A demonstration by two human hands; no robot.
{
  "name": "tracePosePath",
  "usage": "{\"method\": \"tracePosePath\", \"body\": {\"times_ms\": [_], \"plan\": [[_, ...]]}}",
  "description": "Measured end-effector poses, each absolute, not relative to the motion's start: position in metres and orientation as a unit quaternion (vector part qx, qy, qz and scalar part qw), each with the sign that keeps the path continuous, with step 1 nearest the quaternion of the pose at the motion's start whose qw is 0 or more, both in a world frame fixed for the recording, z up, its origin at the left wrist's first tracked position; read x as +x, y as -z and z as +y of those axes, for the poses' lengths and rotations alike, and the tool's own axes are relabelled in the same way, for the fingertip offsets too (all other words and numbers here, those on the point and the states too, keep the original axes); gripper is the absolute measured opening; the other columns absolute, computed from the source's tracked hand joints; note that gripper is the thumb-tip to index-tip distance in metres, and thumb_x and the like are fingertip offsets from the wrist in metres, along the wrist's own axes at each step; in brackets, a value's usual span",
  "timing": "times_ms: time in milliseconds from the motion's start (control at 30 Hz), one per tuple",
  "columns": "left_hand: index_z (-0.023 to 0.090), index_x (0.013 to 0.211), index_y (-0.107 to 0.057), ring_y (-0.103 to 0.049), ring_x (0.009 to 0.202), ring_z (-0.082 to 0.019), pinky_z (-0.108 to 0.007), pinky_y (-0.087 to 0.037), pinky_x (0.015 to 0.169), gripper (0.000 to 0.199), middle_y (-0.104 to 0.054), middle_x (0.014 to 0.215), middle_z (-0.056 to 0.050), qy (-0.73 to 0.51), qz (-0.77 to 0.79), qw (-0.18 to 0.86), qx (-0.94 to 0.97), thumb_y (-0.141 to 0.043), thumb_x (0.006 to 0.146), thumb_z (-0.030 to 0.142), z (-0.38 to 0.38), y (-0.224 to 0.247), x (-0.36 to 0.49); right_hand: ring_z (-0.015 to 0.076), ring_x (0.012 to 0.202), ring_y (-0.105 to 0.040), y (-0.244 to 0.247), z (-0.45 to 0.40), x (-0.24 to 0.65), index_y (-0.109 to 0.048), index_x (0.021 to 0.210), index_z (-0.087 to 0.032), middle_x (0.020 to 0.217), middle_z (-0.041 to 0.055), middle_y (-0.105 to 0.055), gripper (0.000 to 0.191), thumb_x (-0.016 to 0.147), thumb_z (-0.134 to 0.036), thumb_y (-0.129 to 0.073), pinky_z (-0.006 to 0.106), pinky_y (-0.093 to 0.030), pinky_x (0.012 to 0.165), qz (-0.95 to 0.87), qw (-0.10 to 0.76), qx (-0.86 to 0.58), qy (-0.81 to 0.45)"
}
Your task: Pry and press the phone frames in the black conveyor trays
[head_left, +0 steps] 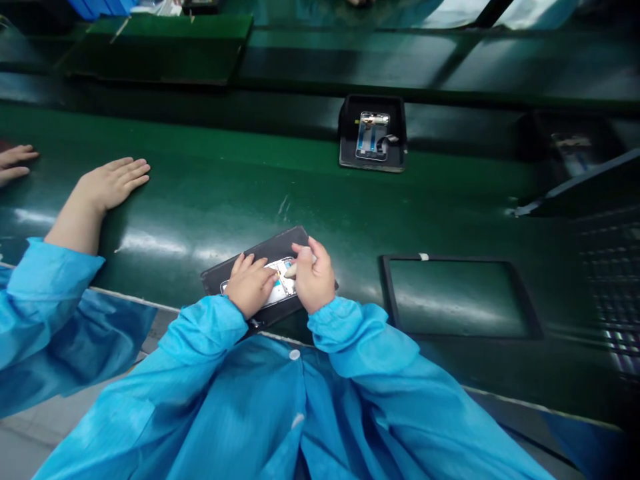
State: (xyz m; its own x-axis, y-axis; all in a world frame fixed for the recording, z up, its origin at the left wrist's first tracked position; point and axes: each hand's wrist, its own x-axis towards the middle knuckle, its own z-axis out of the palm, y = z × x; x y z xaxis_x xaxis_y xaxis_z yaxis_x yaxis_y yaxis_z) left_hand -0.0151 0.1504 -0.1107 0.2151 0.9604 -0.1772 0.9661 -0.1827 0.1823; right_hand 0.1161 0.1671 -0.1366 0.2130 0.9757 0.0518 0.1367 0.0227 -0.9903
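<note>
Bench (240, 193), one: green, glossy, running crosswise before me, with a green board (165, 50) along its far side, at the person's left. Left hand (250, 287): palm down, fingers slightly apart, laid over an opened phone-like device (287, 288) on a black mat (285, 244), set aslant at the bench's near edge. Right hand (315, 280): wrist bent inward, fingers closed on a slim pale tool (291, 270), its tip over the device. Both hands cover part of the device. Beyond, towards the right: black tray (397, 158) bearing a second opened device (367, 137). Near right: flat black frame (470, 259), a white tab on its rim. Far left: co-worker's hand (113, 187), palm down, fingers together, well apart from the mat.
</note>
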Motion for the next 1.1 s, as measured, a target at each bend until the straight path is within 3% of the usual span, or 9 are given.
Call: {"method": "tracePosePath", "body": {"times_ms": [267,600,867,1100], "plan": [[0.015,0.09,-0.06,-0.045,0.111,-0.027,-0.05,-0.026,0.102,0.026,-0.059,0.106,-0.008,-0.03,0.599,0.092,0.795,-0.037,0.084,0.026,0.146,0.114,-0.012,0.0125,0.074,-0.063,0.141,0.167,0.113,-0.049,0.105,-0.019,0.087,0.0036,-0.066,0.025,0.085,-0.032,-0.042,0.025,-0.052,0.068,-0.554,0.539,-0.542,-0.33],[0.015,0.089,-0.06,-0.046,0.11,-0.027,-0.051,-0.026,0.101,0.027,-0.059,0.104,-0.008,-0.029,0.594,0.084,0.8,-0.036,0.085,0.025,0.145,0.113,-0.009,0.0122,0.069,-0.063,0.146,0.166,0.115,-0.049,0.103,-0.019,0.082,0.0028,-0.066,0.024,0.085,-0.032,-0.041,0.026,-0.052,0.067,-0.56,0.546,-0.541,-0.311],[0.016,0.095,-0.059,-0.043,0.113,-0.026,-0.05,-0.022,0.104,0.03,-0.058,0.107,-0.007,-0.001,0.597,0.089,0.797,-0.033,0.086,0.026,0.145,0.111,-0.007,0.0149,0.078,-0.062,0.137,0.162,0.117,-0.053,0.099,-0.019,0.086,0.0049,-0.065,0.026,0.084,-0.035,-0.039,0.03,-0.051,0.074,-0.592,0.49,-0.547,-0.332],[0.011,0.111,-0.052,-0.041,0.115,-0.027,-0.049,-0.019,0.105,0.035,-0.056,0.111,-0.011,0.003,0.595,0.124,0.794,-0.036,0.083,0.023,0.146,0.11,-0.009,0.0185,0.082,-0.06,0.12,0.175,0.113,-0.061,0.09,-0.019,0.087,0.008,-0.065,0.034,0.084,-0.038,-0.033,0.032,-0.048,0.077,-0.75,0.365,-0.457,-0.308]]}}
